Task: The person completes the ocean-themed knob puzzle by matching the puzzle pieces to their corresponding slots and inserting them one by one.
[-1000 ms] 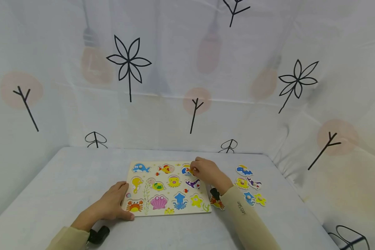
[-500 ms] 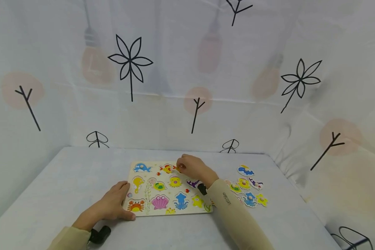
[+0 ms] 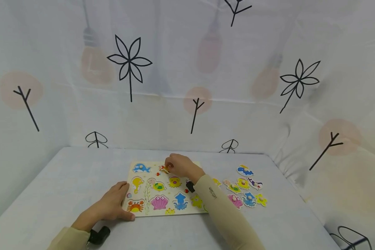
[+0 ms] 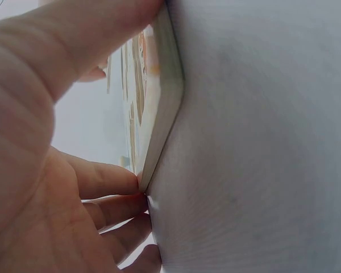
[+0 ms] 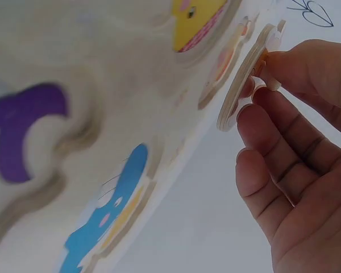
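A cream puzzle board (image 3: 140, 215) with printed sea-creature recesses lies flat on the table. My left hand (image 3: 110, 204) rests against its near left corner, thumb stretched along the front and fingers straight against the left edge. In the left wrist view, the fingertips (image 4: 131, 185) touch the board's side. My right hand (image 3: 181, 166) pinches a fish puzzle piece (image 5: 238, 85) by its knob between thumb and fingertips. The piece is tilted over the red-and-yellow fish recess (image 5: 227, 57) in the board's far row. Its printed face is mostly hidden by the fingers.
Several loose puzzle pieces lie right of the board, including a blue whale (image 3: 245, 170), a turtle (image 3: 232, 187), a pink shell (image 3: 235, 200), a blue squid (image 3: 249, 199) and a yellow star (image 3: 261, 199). A patterned white cloth (image 3: 162, 118) hangs behind the table.
My right hand has moved left with the fish puzzle piece, from the board's far right recess to the fish recess. My left hand stays at the corner.
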`<control>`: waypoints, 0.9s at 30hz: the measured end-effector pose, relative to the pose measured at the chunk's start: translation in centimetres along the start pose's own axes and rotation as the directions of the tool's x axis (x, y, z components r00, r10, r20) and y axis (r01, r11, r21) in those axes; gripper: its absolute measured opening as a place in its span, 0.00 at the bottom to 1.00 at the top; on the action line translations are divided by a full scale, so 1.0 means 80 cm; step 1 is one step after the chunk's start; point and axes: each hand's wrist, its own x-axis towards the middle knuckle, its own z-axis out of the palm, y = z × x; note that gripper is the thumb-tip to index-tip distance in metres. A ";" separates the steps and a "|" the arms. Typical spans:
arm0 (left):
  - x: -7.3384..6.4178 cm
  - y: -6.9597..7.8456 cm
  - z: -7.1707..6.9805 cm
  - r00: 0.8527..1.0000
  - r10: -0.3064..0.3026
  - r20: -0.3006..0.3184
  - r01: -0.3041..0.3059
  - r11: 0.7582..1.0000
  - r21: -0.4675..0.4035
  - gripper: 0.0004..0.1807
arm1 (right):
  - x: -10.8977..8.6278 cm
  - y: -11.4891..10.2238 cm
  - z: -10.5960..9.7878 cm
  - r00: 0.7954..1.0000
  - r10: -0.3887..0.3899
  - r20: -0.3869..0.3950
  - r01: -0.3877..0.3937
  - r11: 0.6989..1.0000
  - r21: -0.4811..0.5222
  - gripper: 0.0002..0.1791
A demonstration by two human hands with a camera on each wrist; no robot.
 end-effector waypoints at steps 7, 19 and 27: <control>0.000 -0.003 0.003 1.000 -0.002 -0.008 0.002 1.000 -0.006 0.66 | 0.013 -0.011 -0.001 0.999 0.017 0.028 -0.017 1.000 0.009 0.07; -0.002 -0.002 0.002 1.000 0.007 -0.019 -0.007 1.000 -0.003 0.66 | 0.028 -0.013 0.008 0.996 0.052 0.068 -0.053 0.999 0.007 0.07; -0.002 -0.001 0.002 1.000 0.010 -0.023 -0.011 1.000 -0.003 0.66 | 0.029 -0.013 0.009 0.995 0.073 0.075 -0.073 0.997 0.001 0.07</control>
